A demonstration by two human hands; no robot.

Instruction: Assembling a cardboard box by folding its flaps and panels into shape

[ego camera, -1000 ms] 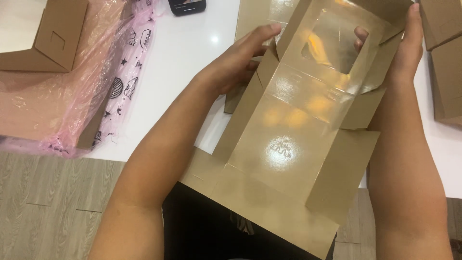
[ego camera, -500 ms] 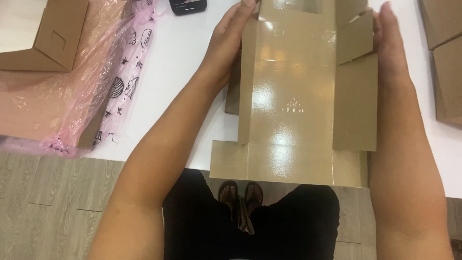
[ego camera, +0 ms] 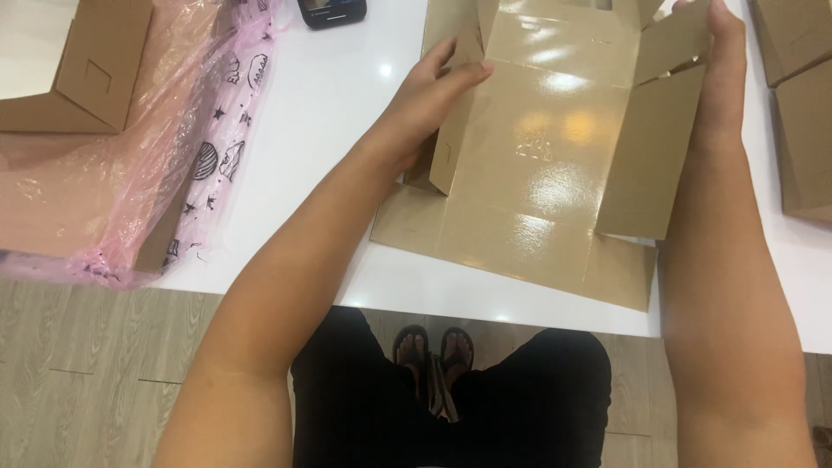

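— What's different from a moment ago?

— The brown cardboard box blank (ego camera: 537, 165) was pressed nearly flat half a second back, with both palms laid along its edges. Now its side panels are coming up again: the left hand (ego camera: 429, 100) has its fingers (ego camera: 464, 76) curled round the left panel, thumb behind it, tilting it upright. The right hand (ego camera: 719, 69) lies open and straight against the outside of the right panel and flap, pressing rather than gripping.

— And where does the blank lie?

— On the white worktop (ego camera: 329, 130), between the two sets of fingers, its near flap flat and overhanging the edge toward the lap.

— So how does the folding stand?

— My guess is the creases have been set and the walls are only beginning to rise; nothing looks locked yet.

— Anything else about?

— Beyond the left fingers, a pink plastic bag (ego camera: 173, 139) with a folded box (ego camera: 82, 69) on it; a dark device (ego camera: 331, 10) up top; more brown boxes (ego camera: 802, 104) outside the right fingers.
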